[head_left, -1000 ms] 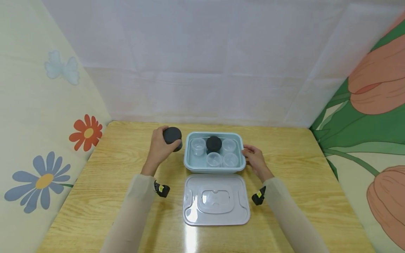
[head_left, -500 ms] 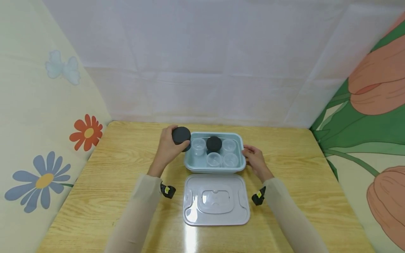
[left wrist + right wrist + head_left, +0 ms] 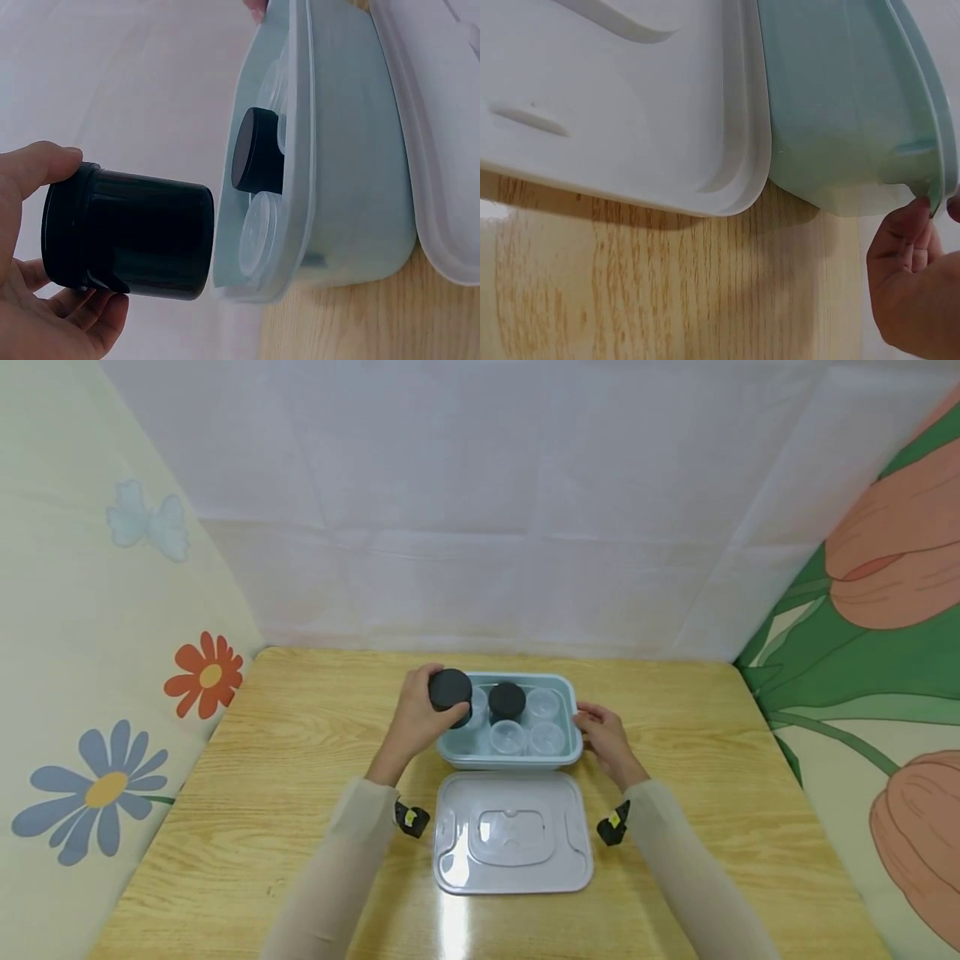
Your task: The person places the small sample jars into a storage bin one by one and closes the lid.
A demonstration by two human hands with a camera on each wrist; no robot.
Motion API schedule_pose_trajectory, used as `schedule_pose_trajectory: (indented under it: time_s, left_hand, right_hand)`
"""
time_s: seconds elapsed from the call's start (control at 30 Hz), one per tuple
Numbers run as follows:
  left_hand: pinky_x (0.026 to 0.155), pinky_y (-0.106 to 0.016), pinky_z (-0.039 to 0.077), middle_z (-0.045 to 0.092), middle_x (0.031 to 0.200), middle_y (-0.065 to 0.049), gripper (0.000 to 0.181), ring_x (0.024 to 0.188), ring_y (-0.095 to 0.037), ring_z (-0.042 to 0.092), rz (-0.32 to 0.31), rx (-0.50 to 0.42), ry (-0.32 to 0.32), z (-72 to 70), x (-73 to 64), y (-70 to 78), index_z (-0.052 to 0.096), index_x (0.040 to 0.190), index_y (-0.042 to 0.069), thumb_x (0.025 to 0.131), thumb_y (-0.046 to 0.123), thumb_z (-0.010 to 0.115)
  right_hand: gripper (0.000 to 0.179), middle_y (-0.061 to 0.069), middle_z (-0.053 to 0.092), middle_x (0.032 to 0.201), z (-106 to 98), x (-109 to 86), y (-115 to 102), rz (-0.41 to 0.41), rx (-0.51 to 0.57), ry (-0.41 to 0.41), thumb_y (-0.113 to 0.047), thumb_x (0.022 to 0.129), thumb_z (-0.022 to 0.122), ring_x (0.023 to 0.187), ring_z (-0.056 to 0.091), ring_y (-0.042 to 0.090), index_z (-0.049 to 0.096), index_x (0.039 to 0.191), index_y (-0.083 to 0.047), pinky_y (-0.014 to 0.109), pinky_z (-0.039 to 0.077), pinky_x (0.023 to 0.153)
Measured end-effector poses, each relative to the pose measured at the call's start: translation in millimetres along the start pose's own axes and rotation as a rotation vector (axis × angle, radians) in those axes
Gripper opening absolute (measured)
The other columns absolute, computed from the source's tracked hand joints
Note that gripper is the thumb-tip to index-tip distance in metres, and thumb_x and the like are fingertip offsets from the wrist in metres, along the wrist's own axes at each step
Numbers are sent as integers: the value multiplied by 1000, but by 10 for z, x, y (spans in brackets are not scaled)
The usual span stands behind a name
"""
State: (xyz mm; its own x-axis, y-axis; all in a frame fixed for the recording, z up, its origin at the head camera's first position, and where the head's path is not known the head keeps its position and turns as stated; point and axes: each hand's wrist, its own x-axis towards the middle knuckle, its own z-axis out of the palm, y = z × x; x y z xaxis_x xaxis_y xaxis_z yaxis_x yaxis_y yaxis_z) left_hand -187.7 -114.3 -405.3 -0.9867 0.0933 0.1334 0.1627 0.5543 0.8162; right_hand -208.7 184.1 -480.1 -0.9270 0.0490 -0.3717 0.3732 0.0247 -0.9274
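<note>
My left hand (image 3: 417,717) grips a black jar (image 3: 142,236) by its lid end, thumb on one side and fingers on the other. In the head view the black jar overlaps the left end of a light blue plastic box (image 3: 480,763); in the left wrist view its base is right by the rim. Inside the box stand a black-lidded jar (image 3: 507,701) and several small clear cups (image 3: 547,739), one partly hidden behind the held jar. My right hand (image 3: 606,742) holds the box's right end, thumb and fingers at its rim (image 3: 943,161).
A pale translucent lid (image 3: 513,877) lies flat on the wooden table (image 3: 697,827), just in front of the box. A white cloth (image 3: 480,568) hangs behind the table, with flower-printed cloths at both sides.
My left hand has carried the black jar rightward, from beside the box to over its left end. My right hand, the box and the lid stay where they were.
</note>
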Motion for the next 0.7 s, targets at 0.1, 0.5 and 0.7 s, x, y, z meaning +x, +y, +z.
schedule_pose_trajectory:
  time_s: [0.1, 0.5, 0.7]
  left_hand:
    - [97, -53, 43, 43, 131, -23, 69, 114, -37, 47, 11, 2, -4, 32, -8, 1, 40, 136, -1, 80, 20, 74]
    - [99, -52, 42, 43, 132, -25, 71, 116, -38, 48, -3, -8, -38, 161, -61, -52, 40, 137, -4, 80, 20, 75]
    - [100, -51, 41, 44, 130, -25, 70, 115, -37, 48, -1, 9, -48, 228, -80, -126, 41, 135, -5, 80, 21, 75]
  right_hand:
    - [44, 3, 56, 108, 3, -2, -4, -3, -4, 1, -11, 97, 51, 84, 56, 5, 43, 139, -2, 18, 51, 64]
    - [44, 5, 56, 112, 11, -3, -8, 6, -10, 0, -12, 97, 51, 86, 56, 6, 43, 140, -3, 19, 51, 64]
    - [44, 6, 56, 113, 2, -7, -5, 7, -5, 1, -12, 97, 51, 86, 55, 6, 43, 140, -3, 18, 51, 63]
